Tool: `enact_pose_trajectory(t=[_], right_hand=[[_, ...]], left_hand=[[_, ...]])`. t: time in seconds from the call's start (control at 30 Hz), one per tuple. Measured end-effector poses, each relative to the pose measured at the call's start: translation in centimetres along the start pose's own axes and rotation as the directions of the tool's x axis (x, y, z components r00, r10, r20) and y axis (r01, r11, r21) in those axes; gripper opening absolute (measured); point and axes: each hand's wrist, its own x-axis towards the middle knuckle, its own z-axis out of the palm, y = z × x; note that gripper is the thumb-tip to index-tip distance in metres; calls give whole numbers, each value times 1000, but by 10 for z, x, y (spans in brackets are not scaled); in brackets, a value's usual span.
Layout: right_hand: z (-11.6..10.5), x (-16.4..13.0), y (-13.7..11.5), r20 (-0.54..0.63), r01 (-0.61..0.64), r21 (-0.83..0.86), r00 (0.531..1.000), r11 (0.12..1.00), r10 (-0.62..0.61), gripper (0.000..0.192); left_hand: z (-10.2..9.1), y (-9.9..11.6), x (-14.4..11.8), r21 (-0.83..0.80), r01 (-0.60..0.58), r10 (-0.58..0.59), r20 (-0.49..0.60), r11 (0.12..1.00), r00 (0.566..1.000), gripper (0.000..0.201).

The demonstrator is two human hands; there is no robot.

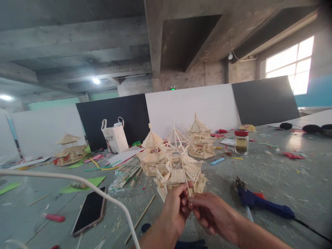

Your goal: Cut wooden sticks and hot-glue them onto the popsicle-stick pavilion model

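Observation:
Right in front of me stands a partly roofed pavilion model (178, 175) built of thin wooden sticks, with bare rafters rising to a point. My left hand (177, 202) is closed at its near edge, fingertips pinched on a thin wooden stick (189, 188). My right hand (214, 209) pinches the same stick close to its lower end, its fingertips almost meeting the left ones. The fingers partly hide the stick and the model's near side, so I cannot tell whether the stick touches the model. Behind stand two more stick pavilions (151, 141) (199, 129).
A blue hot glue gun (267, 204) lies at right, its cord trailing off. A red-lidded jar (241, 142) stands behind it. At left are a phone (89, 211), a white cable (103, 194), bagged sticks (128, 173) and a paper bag (116, 139). Scraps litter the table.

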Motion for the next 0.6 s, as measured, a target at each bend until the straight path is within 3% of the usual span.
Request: enact_pose_trajectory(t=[0.4,0.6], right_hand=[[6,-5,0,-9,13,-19,1000,1000,-13,24],[17,-17,12,-1,-36,-19,999,999,36,35]], left_hand=[[-5,-1,2,-29,67,-66,46,997,997,11],[-10,1,-22,5,50,-50,65,999,997,16]])
